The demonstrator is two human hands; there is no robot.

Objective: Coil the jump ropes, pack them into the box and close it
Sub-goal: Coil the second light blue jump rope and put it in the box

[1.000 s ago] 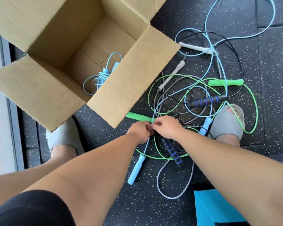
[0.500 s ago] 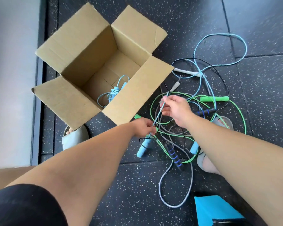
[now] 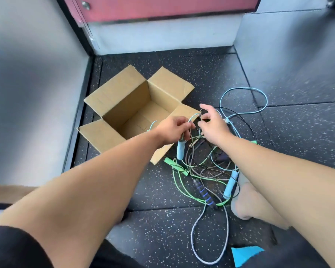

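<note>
The fingers [image 3: 185,125] of the left hand [image 3: 172,130] are curled tight round the light-blue jump rope [image 3: 194,115] just above its handle [image 3: 180,152], which a second ago lay on the floor [image 3: 159,192] and now dangles clear of it, in front of the near right flap of the cardboard box [image 3: 122,105]. The right hand [image 3: 213,126], just right of that flap, pinches the same cord between thumb and curled fingers, the forefinger sticking up loose. The two hands, low over the tangle a moment back, have risen and drawn a first arch of cord between them, so the coiling of this rope looks begun. Its far end remains caught: the second light-blue handle [image 3: 230,184] lies well to the front-right of the box, threaded among the green jump rope [image 3: 179,182], the black blue-striped handle [image 3: 203,194] and the grey rope [image 3: 195,229]. Each further loop will probably drag those along unless the cord is teased free. Inside the box a sliver of light-blue cord [image 3: 153,123] shows beyond the left wrist, seemingly a rope already packed; the flaps stand open, with several ropes yet to go.
</note>
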